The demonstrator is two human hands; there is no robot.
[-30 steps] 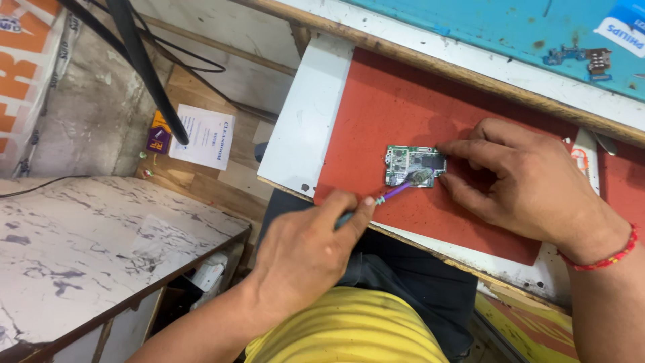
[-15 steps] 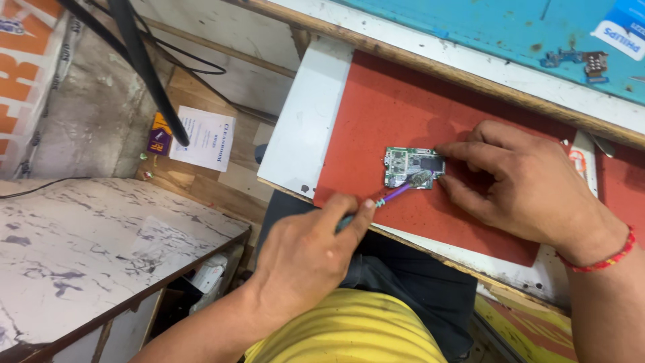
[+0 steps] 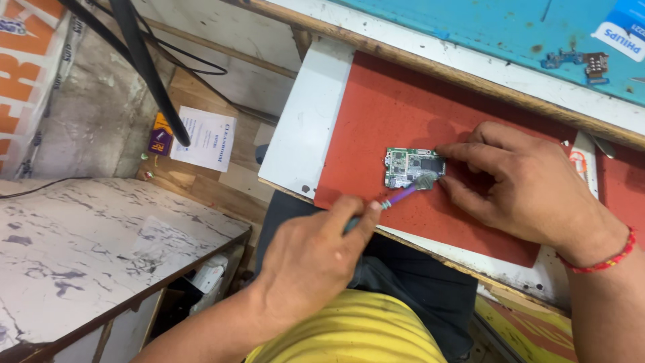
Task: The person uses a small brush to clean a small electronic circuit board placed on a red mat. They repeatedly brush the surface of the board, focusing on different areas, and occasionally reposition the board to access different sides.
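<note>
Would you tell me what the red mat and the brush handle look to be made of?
The red mat looks like matte rubber or silicone: dull, speckled with grit. The brush handle, purple and smooth, seems plastic; the left hand holds it against the circuit board.

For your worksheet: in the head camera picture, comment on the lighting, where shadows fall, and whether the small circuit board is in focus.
Head view: even, soft daylight with no harsh glare; the right hand throws a faint shadow on the red mat above the circuit board; the board is fairly sharp, but the brush in the left hand is slightly blurred.
</note>
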